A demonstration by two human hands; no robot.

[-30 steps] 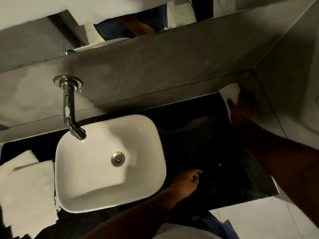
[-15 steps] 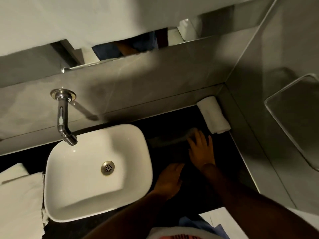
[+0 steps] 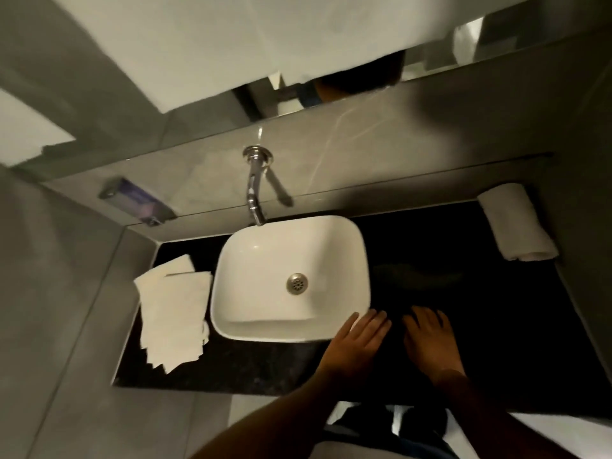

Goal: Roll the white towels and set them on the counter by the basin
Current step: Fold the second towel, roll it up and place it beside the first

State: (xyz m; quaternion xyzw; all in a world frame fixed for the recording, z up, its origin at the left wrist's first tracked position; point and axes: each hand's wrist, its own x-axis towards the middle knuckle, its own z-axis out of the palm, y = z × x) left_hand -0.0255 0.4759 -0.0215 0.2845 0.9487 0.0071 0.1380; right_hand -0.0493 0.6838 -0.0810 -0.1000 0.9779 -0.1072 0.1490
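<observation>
One rolled white towel (image 3: 516,222) lies on the black counter (image 3: 496,309) in the far right corner, against the side wall. A stack of flat white towels (image 3: 172,309) rests on the counter left of the white basin (image 3: 291,279). My left hand (image 3: 356,346) hovers flat, fingers apart, at the basin's front right corner. Beside it, my right hand (image 3: 430,342) is spread flat over the dark counter. Neither hand holds anything.
A chrome wall tap (image 3: 255,190) reaches over the basin's back rim. A wall-mounted soap holder (image 3: 135,202) sits at the back left. Grey tiled walls close in both ends of the counter; a mirror runs above.
My right hand let go of the rolled towel in the corner and drew back toward me. My view swung left, bringing the flat towel stack fully into sight.
</observation>
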